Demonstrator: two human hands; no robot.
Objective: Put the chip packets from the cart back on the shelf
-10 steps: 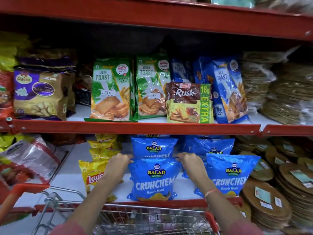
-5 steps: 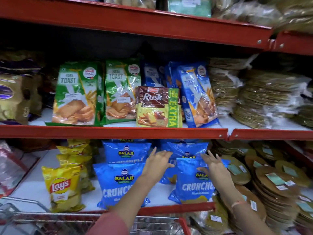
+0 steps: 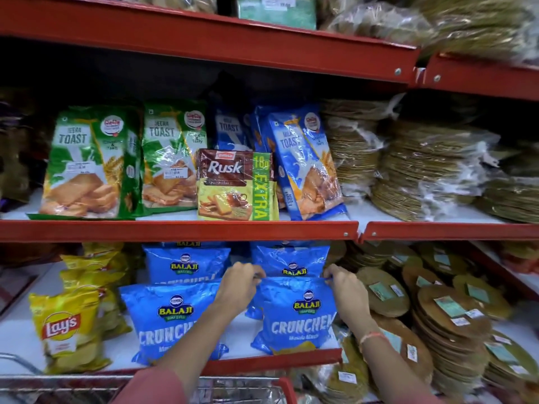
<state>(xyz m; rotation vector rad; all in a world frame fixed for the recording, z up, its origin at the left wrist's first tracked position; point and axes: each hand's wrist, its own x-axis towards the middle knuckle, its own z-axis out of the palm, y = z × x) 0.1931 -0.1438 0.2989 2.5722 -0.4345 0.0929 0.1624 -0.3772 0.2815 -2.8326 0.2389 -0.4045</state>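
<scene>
A: Where is the packet in hand?

B: The front right Balaji packet (image 3: 297,314) stands upright on the lower shelf (image 3: 17,339), its base just behind the shelf's red front lip. Both hands are on its top seam. The left hand (image 3: 239,288) pinches the top left corner, fingers curled shut over it. The right hand (image 3: 347,293) does the same at the top right corner.

A: Which way does the packet run relative to the hands?

B: Its top edge lies straight across between the two hands, left to right. The body hangs below them, label facing out. Neither hand is nearer; they sit level at opposite ends of the seam.

A: Neighbours?

B: Taking the held packet as landmark: a second Balaji packet (image 3: 166,322) stands to its left, with a strip of bare shelf showing between them low down. Two more blue packets stand behind. Yellow Lay's packets (image 3: 65,330) are further left. Stacked flat discs in wrap (image 3: 449,313) crowd its right side, touching or nearly so; I cannot tell which.

A: The cart?

B: The cart (image 3: 242,387) shows only as rim and wire, directly below the held packet. Its contents are not visible.

A: Judgement on the next move?

B: Probably a square-up, then release. The seam is already parallel to the shelf lip.
</scene>
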